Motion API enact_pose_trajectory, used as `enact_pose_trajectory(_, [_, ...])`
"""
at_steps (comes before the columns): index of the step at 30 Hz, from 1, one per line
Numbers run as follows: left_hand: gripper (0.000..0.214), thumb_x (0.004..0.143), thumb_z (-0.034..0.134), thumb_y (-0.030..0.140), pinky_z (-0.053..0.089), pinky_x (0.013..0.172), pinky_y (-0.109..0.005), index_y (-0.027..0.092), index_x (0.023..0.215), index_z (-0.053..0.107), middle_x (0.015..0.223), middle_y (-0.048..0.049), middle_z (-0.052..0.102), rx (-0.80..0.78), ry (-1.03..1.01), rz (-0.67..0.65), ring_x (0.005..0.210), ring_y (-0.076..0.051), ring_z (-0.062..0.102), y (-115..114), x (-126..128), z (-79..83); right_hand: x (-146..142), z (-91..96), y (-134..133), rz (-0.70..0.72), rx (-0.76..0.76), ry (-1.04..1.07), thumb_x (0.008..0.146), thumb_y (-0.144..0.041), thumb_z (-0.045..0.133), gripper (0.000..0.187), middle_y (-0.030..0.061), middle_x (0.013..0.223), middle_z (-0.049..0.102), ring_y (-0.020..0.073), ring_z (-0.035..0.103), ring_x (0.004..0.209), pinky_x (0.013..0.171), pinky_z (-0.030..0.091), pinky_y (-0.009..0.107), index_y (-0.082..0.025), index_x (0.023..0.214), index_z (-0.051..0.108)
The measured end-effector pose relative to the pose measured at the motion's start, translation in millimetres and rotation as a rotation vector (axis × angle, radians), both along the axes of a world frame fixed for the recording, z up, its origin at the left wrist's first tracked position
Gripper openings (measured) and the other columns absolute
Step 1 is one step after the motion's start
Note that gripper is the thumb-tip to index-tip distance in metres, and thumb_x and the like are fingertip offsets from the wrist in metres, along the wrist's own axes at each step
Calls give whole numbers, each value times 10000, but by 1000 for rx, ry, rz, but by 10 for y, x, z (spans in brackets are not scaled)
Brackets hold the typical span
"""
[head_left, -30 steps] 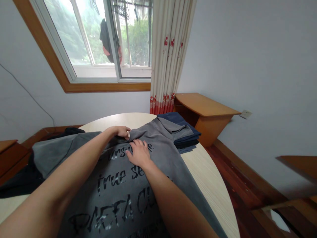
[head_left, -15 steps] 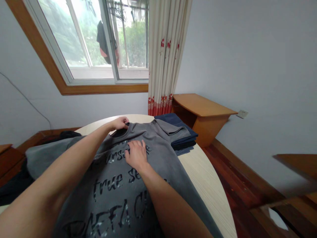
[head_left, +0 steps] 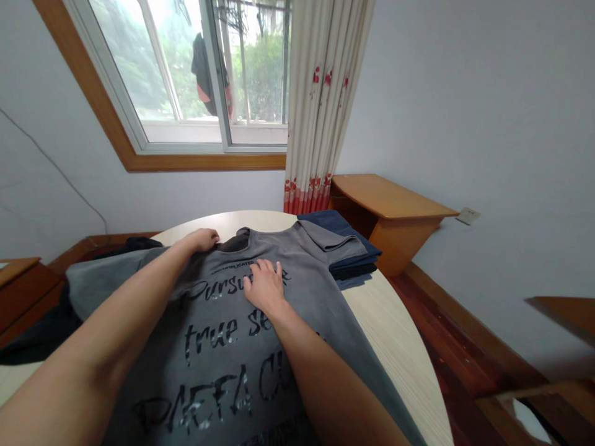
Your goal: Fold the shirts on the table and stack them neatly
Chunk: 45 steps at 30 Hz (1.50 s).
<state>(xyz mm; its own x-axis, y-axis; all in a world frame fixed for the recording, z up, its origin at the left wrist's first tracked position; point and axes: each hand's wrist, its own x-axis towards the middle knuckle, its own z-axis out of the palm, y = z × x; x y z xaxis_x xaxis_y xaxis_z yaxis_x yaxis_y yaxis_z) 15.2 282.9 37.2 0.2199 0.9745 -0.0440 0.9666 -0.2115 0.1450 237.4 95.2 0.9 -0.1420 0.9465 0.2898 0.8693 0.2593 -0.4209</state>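
Pale wood-grain table, rounded rim; bare strip along its right side, narrower bare arc at the far edge toward the window. Grey T-shirt lies spread across it, print up, collar away from the person: soft matte cloth, glossy dark brush lettering. Sleeve on the right overlaps a squared stack of folded dark garments; rumpled black cloth beside the opposite sleeve. Left hand at the collar's left end, fingers curled; cannot tell whether they pinch fabric. Right hand rests palm down on the chest lettering, fingers slightly spread, thumb apart.
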Motion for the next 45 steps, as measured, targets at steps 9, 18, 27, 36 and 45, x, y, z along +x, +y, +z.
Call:
enact_pose_trajectory(9, [292,695,702,399,518,704,-317,170,875,722,840,-78,752,-39,-8,73,819,-272,691,-193,-304,41,3,-17,8,0,-12,11,941,-333,514,381,147,1411,579,295,451,1339,1179,227,541,-164,1250,658])
enact_pose_trajectory(18, [426,915,535,483,502,808,-370,115,1101,641,1016,-176,721,244,60,295,932,-306,656,-388,-416,145,2,-33,26,-7,-5,9,942,-339,517,367,140,1391,597,280,464,1335,1199,187,542,-178,1237,663])
enact_pose_trajectory(27, [536,1010,344,464,255,1185,-536,195,1446,503,1599,-108,402,327,108,-254,1471,-302,345,-1064,611,-249,-2,-30,29,19,-83,-38,968,-344,469,495,148,1552,454,292,337,1460,1208,167,559,-146,1415,546])
enact_pose_trajectory(36, [515,1037,272,438,255,1190,-528,249,1454,507,1571,-71,455,101,121,-355,1461,-274,382,-670,1289,-155,6,17,-1,48,-82,-53,965,-361,488,563,190,1576,403,305,272,1495,1208,178,569,-102,1465,483])
enact_pose_trajectory(45, [561,1007,330,499,451,1028,-435,137,1214,704,1318,-205,643,136,145,-242,1237,-351,589,-273,1611,-85,21,-24,21,44,-49,-44,966,-376,471,527,163,1542,462,304,344,1454,1207,193,565,-123,1423,538])
